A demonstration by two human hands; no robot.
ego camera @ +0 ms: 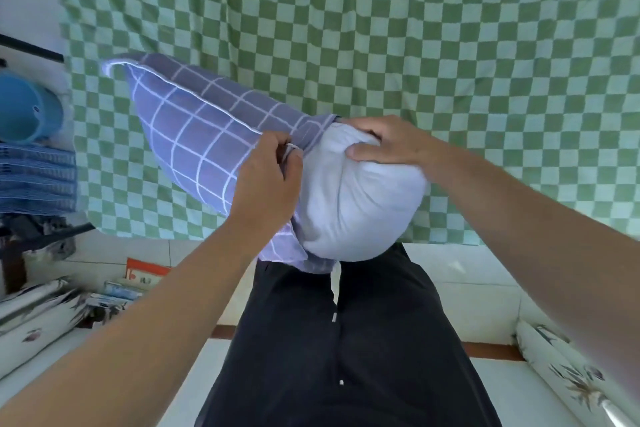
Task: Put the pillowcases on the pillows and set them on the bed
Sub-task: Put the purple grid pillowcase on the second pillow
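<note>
Head view, looking down over both bare forearms toward a bed (450,45) covered by a green-and-white checked sheet. A pillow (360,198), white and rounded, is held in the air above the near edge of the bed, in front of the person's dark trousers (329,357). Its far part is inside a purple pillowcase (187,142) with a white grid pattern; the near end bulges bare from the opening. The left hand (268,180) has its fingers curled around the pillowcase's open edge, pinching the cloth beside the exposed pillow. The right hand (384,140) lies on top of the bare end of the pillow, fingers bent and digging into the white fabric, thumb pressed against its side. The covered end of the pillowcase points away to the left, over the checked sheet. At the left edge sit a blue cap (27,111) and a blue striped cloth (36,177); papers (138,276) lie on the pale tiled floor (467,274) below.
</note>
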